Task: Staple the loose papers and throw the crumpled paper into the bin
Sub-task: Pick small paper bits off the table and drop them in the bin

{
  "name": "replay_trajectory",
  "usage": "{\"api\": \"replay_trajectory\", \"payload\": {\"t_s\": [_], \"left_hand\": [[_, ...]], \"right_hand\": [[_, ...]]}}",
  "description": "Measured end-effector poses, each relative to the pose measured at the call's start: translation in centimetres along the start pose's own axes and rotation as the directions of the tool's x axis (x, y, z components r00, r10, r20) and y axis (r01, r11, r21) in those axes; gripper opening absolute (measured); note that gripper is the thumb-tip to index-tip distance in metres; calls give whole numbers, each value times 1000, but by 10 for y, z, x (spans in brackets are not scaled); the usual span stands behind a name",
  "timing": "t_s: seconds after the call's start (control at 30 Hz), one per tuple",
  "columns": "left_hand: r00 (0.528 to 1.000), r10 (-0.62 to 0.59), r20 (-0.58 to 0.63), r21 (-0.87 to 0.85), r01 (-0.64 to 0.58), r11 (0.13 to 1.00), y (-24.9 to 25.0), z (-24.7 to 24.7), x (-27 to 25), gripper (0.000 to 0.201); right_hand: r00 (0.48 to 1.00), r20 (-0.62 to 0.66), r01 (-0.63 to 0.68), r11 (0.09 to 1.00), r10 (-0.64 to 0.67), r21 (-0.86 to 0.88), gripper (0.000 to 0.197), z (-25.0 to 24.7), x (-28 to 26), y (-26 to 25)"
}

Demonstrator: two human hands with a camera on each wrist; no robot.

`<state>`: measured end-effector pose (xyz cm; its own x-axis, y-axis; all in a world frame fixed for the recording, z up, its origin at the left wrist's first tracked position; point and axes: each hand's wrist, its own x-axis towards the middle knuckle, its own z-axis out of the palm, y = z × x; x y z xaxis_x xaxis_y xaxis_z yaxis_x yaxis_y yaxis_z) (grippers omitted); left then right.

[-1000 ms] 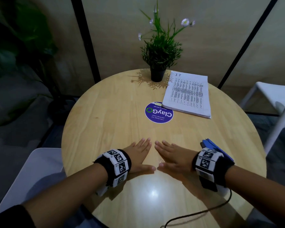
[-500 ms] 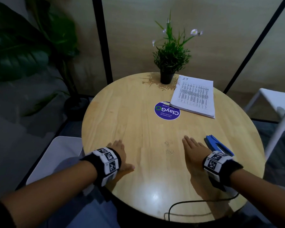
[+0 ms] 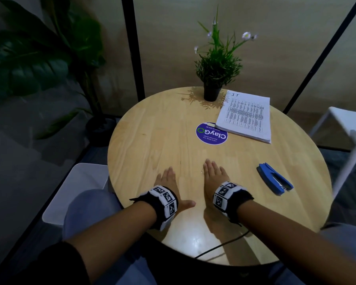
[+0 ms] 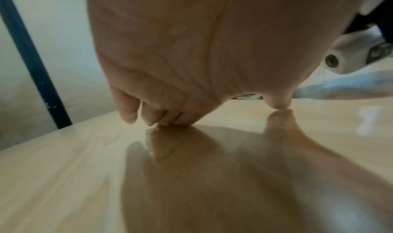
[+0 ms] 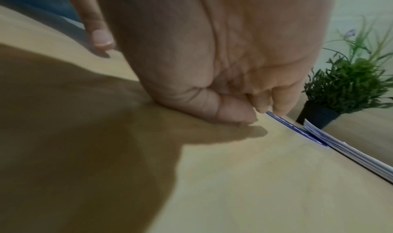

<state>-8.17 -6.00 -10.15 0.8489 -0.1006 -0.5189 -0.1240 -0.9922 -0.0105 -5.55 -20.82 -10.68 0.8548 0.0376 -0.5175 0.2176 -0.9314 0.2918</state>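
Both hands flat on the table, holding nothing.
Left hand (image 3: 170, 183) and right hand (image 3: 214, 175) rest with fingers straight on the table (image 3: 152, 128). The stapler (image 3: 274, 178) lies right of them, long axis diagonal, hinge end nearer the person. Papers (image 3: 246, 116) sit beyond; only the right wrist view shows their stacked edge (image 5: 351, 154).

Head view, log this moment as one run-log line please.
left hand: flat on table, holding nothing | right hand: flat on table, holding nothing | stapler: untouched, right of right hand | papers: stacked far right, beside potted plant
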Motion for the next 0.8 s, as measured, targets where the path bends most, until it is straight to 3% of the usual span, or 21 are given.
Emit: {"api": "replay_trajectory", "payload": {"t_s": [0.1, 0.17, 0.27, 0.33, 0.4, 0.5, 0.57, 0.63, 0.8], "left_hand": [[999, -15, 49, -79, 19, 997, 9, -1, 8, 125], [998, 9, 63, -100, -3, 995, 11, -6, 11, 122], [995, 103, 3, -164, -101, 981, -3, -26, 15, 99], [989, 140, -47, -184, -146, 972, -21, -38, 18, 88], [991, 112, -76, -101, -119, 988, -40, -42, 24, 91], [999, 45, -7, 39, -45, 998, -50, -35, 30, 98], [999, 22, 45, 4, -22, 1000, -44, -26, 33, 99], [999, -4, 49, -64, 7, 998, -36, -15, 36, 106], [983, 185, 6, -11, -185, 983, 0, -5, 40, 109]], "right_hand": [[1000, 7, 27, 999, -27, 34, 101, -3, 1, -11], [998, -3, 66, 985, -66, 161, 88, -4, 3, -11], [994, -77, 100, 905, -75, 413, 59, -1, 0, 4], [992, -120, 78, 883, -25, 464, 59, 5, -4, 21], [997, -72, -1, 889, 38, 458, 61, 12, -11, 40], [998, 19, -64, 940, 61, 335, 72, 22, -20, 52], [996, 35, -89, 940, 82, 329, 79, 29, -23, 45], [992, 24, -124, 932, 123, 339, 71, 33, -20, 33], [999, -34, -9, 965, 19, 262, 80, 22, -9, -2]]}}
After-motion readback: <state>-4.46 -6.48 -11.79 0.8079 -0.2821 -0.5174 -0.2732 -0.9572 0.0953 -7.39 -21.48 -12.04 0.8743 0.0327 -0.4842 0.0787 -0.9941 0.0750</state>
